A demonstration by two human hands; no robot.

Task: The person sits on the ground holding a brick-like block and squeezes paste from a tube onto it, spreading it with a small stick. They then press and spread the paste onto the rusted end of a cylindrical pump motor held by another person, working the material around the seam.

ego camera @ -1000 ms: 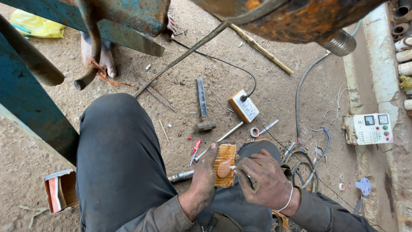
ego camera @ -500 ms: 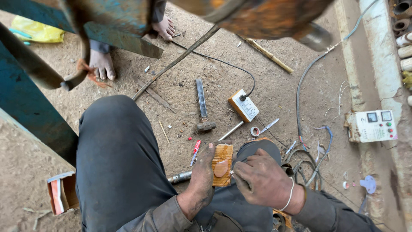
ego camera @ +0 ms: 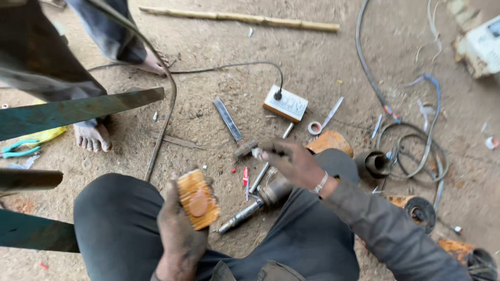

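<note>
L hand [ego camera: 179,234] grips orange wound coil block [ego camera: 197,199], held above L knee, copper face up. R hand [ego camera: 291,161] extended over hammer [ego camera: 234,130] head, fingers part-curled; whether it pinches anything: cannot tell. Advice: keep block level, take the hammer near the handle end, clear of shaft [ego camera: 255,200].

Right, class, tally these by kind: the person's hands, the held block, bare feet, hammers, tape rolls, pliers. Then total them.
Hands: 2, left hand, right hand
Held block: 1
Bare feet: 2
Hammer: 1
Tape roll: 1
Pliers: 1
Total: 8
</note>
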